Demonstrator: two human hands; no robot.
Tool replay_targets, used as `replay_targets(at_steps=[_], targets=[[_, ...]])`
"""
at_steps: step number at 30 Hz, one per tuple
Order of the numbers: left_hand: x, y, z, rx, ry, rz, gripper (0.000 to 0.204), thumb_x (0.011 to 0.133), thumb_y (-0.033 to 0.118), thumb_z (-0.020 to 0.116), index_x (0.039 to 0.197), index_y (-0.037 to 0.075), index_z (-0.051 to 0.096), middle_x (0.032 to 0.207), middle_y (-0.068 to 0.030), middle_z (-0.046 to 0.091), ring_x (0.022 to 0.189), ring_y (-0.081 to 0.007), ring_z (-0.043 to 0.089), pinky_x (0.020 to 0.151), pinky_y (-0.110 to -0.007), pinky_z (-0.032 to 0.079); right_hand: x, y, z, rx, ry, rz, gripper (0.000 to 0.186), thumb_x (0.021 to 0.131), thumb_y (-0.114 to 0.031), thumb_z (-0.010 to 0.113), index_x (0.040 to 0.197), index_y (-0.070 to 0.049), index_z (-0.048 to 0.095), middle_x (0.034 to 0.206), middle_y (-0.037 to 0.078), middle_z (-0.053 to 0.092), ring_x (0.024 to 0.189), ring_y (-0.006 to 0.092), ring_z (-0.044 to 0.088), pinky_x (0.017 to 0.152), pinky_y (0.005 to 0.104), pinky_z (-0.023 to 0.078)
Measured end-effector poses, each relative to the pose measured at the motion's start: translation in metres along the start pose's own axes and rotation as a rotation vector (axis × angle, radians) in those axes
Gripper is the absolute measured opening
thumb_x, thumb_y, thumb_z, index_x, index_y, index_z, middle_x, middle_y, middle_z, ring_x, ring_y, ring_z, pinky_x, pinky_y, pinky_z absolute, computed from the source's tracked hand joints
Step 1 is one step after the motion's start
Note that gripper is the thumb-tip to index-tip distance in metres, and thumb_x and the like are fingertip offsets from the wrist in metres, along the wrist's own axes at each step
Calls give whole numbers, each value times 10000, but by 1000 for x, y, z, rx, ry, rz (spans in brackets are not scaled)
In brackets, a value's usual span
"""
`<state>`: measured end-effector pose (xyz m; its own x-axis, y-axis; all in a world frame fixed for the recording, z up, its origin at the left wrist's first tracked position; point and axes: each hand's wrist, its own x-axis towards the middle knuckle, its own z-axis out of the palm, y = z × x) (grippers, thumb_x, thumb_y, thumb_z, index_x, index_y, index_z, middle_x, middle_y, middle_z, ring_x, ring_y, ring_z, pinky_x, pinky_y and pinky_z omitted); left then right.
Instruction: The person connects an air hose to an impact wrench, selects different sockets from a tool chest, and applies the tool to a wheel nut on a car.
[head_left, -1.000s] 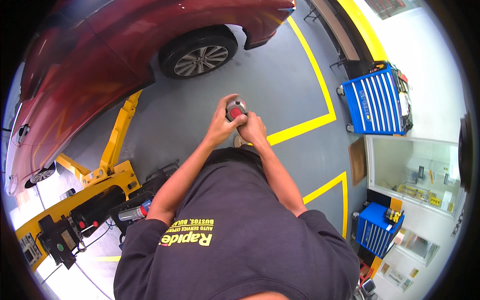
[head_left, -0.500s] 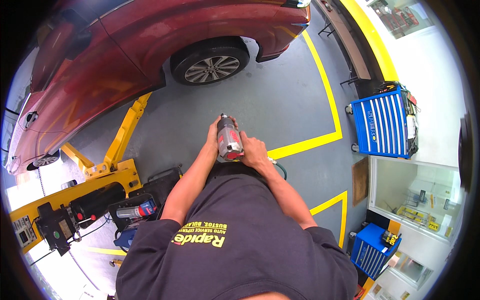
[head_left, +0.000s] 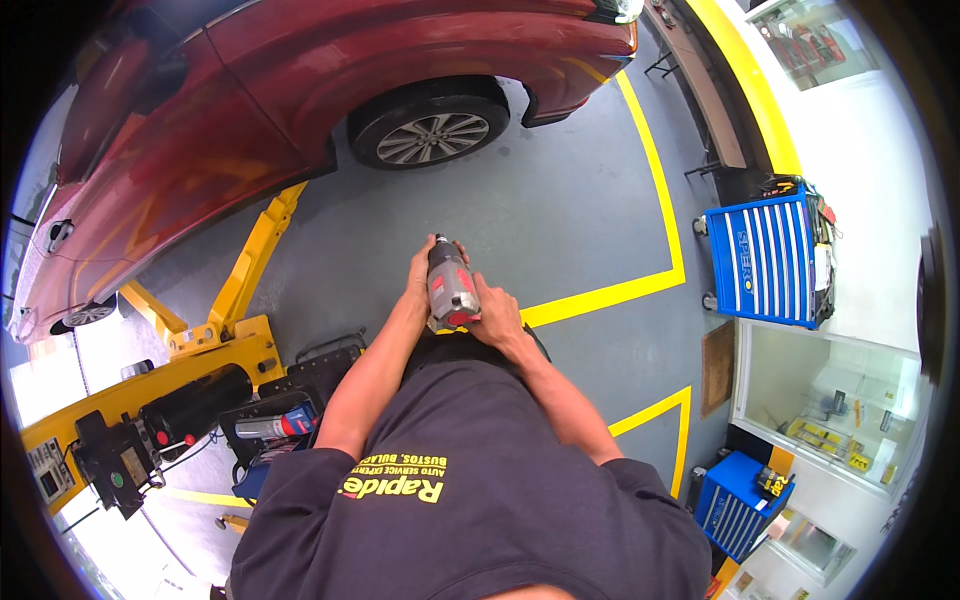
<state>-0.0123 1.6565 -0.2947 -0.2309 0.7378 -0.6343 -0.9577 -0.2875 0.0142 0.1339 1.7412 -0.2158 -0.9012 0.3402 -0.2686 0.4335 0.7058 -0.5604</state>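
Both my hands are wrapped around a grey and red impact wrench [head_left: 453,289], held in front of my waist with its black nose directed away from me toward the car. My left hand [head_left: 418,275] grips the front of the tool from its left side. At the rear right, my right hand [head_left: 497,314] is closed on the wrench, whose handle is mostly hidden. Beyond it stands a dark red car [head_left: 260,90], and its nearest wheel [head_left: 435,137] has silver spokes. The wrench is apart from the wheel.
To the left, a yellow lift arm [head_left: 248,265] reaches under the car. A black cart [head_left: 305,378] beside my left arm carries a grey, blue and red container [head_left: 275,425]. Blue tool cabinets [head_left: 765,258] stand at the right. Yellow lines [head_left: 610,296] mark the grey floor.
The wrench and both hands have shifted slightly left and a little down in the picture, still gripped the same way. The green hose seen beside my right wrist is no longer visible.
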Motion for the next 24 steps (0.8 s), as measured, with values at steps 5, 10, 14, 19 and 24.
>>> replay_targets(at_steps=[5,10,14,19,24], targets=[[1,10,-3,-105,-35,7,381,975,409,571,1015,32,607,894,-122,655,771,-267,656,705,-399,582,13,-3,3,-68,-13,-20,577,727,-227,792,1169,-39,473,822,218,690,797,437,685,666,530,527],[15,6,-14,-116,-60,10,369,959,400,601,1028,38,613,913,-120,653,786,-268,649,720,-403,577,21,6,-2,-101,-114,29,542,731,-172,761,1165,-44,462,831,229,688,791,440,682,660,539,523],[37,11,-10,-101,-18,21,361,953,388,615,1001,30,611,937,-123,651,802,-266,644,746,-408,572,41,26,-13,-113,-127,-8,542,720,-135,748,1166,-43,454,834,233,689,794,441,681,664,541,528],[56,8,24,-45,64,128,334,949,382,617,955,49,598,918,-124,646,783,-265,640,722,-400,570,66,51,-32,-141,-179,-57,555,761,-145,736,1219,-12,453,850,213,708,788,399,707,670,503,555],[70,0,46,6,141,176,318,957,362,612,948,44,598,902,-123,647,775,-254,638,729,-381,564,71,77,-44,-51,-115,-101,555,723,-143,749,1171,-20,445,820,208,691,778,417,689,644,519,535]])
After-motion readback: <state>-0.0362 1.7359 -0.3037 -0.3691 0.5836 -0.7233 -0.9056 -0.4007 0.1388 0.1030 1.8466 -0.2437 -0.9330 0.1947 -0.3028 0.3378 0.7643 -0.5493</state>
